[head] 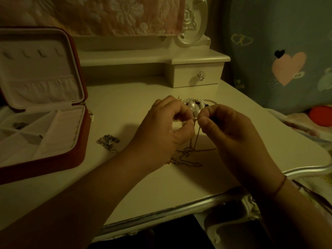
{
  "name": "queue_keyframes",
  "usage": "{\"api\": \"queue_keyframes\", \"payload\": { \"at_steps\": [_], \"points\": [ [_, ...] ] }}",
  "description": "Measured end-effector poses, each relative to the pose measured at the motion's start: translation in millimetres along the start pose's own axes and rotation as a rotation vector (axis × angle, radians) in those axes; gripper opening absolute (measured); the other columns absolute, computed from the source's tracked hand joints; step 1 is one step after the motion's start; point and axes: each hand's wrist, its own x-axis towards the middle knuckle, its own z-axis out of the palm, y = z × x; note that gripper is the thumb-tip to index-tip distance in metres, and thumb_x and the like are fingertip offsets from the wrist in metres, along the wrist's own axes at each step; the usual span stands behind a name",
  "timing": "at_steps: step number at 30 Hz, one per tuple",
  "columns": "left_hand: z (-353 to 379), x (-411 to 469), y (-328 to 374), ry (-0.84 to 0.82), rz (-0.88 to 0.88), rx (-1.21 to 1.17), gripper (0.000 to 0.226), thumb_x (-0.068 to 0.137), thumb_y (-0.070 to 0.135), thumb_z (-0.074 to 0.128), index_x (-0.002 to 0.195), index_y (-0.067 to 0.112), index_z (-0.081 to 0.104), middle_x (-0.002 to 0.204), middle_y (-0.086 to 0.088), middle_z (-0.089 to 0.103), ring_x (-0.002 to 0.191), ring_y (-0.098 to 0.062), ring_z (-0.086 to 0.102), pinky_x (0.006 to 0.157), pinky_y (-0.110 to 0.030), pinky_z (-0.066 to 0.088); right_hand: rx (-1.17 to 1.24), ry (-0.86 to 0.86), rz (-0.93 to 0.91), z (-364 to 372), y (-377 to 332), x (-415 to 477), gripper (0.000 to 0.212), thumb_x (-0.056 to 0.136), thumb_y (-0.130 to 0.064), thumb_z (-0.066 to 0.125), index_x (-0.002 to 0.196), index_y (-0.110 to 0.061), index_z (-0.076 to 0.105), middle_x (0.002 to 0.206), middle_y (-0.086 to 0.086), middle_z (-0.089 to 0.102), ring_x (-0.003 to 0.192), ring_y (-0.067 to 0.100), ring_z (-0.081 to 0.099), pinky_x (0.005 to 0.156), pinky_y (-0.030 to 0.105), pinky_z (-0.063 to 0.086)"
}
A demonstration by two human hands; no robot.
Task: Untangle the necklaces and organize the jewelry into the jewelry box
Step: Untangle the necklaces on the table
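The left hand [165,128] and right hand [231,135] are pinching a thin chain [195,139], hanging limp and light, probably kinking easily, so gripping gently beside the tangle is seeming wisest.

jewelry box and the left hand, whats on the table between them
In the head view, a small bunched silver chain lies on the table between the jewelry box and the left hand.

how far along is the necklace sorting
Early on. Done: the jewelry box stands open with a small piece in one compartment. In hand: the left hand and right hand pinch a thin chain that trails tangled onto the table. Left: a silver chain heap and the pearl pile lie outside the box.
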Motion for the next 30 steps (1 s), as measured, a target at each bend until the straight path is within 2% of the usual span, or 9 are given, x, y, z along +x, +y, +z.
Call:
{"api": "queue_keyframes", "payload": {
  "at_steps": [5,9,12,15,20,24,30],
  "points": [
    [-1.4,0.0,1.2,-0.007,0.016,-0.029,0.006,0.077,0.039,0.048,0.079,0.034,0.051,0.083,0.019,0.05,0.087,0.006,0.047,0.077,-0.002,0.031,-0.022,0.035,0.014,0.6,2.5,0.4,0.012,0.092,-0.018,0.055,0.082,-0.022,0.059,0.072,-0.012,0.058,0.068,-0.002,0.055,0.064,0.011,0.04],
    [-3.7,0.9,1.1,0.042,0.028,-0.009,0.005,0.078,0.037,0.048,0.081,0.034,0.051,0.085,0.017,0.051,0.086,0.005,0.048,0.076,-0.003,0.032,-0.037,-0.039,0.036,0.4,-1.2,-1.9,0.009,0.09,-0.018,0.055,0.082,-0.021,0.059,0.069,-0.013,0.055,0.065,-0.005,0.053,0.062,0.009,0.039],
    [-2.5,0.7,0.5,0.032,0.006,-0.009,0.006,0.077,0.039,0.047,0.081,0.035,0.05,0.084,0.018,0.05,0.086,0.005,0.047,0.075,-0.002,0.032,0.027,-0.056,0.041,-2.9,-4.4,-2.6,0.009,0.09,-0.02,0.054,0.084,-0.019,0.06,0.071,-0.012,0.057,0.068,-0.002,0.054,0.064,0.013,0.042],
    [-1.3,-0.3,0.7,-0.007,0.011,-0.023,0.008,0.077,0.039,0.047,0.08,0.033,0.052,0.083,0.018,0.05,0.086,0.007,0.046,0.076,-0.002,0.032,0.031,0.001,0.025,-3.7,-3.0,-1.6,0.009,0.091,-0.017,0.054,0.084,-0.018,0.06,0.072,-0.01,0.059,0.07,0.001,0.055,0.066,0.02,0.044],
    [-2.1,-0.8,1.9,-0.016,0.019,-0.04,0.005,0.078,0.038,0.048,0.08,0.034,0.051,0.083,0.019,0.05,0.087,0.006,0.047,0.077,-0.003,0.032,-0.047,0.024,0.035,1.4,-0.2,-1.3,0.011,0.091,-0.016,0.055,0.082,-0.021,0.058,0.07,-0.012,0.056,0.065,-0.005,0.053,0.063,0.009,0.04],
    [-2.8,0.7,-0.8,0.04,0.0,-0.016,0.008,0.077,0.038,0.048,0.082,0.033,0.052,0.084,0.019,0.051,0.086,0.007,0.047,0.077,-0.002,0.033,-0.033,-0.046,0.027,1.0,-4.1,-2.5,0.01,0.091,-0.015,0.054,0.083,-0.02,0.058,0.069,-0.013,0.054,0.063,-0.005,0.052,0.06,0.009,0.039],
    [-0.7,-0.6,1.5,-0.014,0.002,-0.038,0.01,0.077,0.039,0.047,0.08,0.032,0.053,0.084,0.017,0.052,0.087,0.005,0.047,0.077,-0.003,0.033,-0.058,0.042,0.014,0.4,-1.0,-2.0,0.012,0.091,-0.015,0.054,0.082,-0.022,0.057,0.068,-0.014,0.054,0.064,-0.007,0.052,0.061,0.008,0.038]
  ]
}}
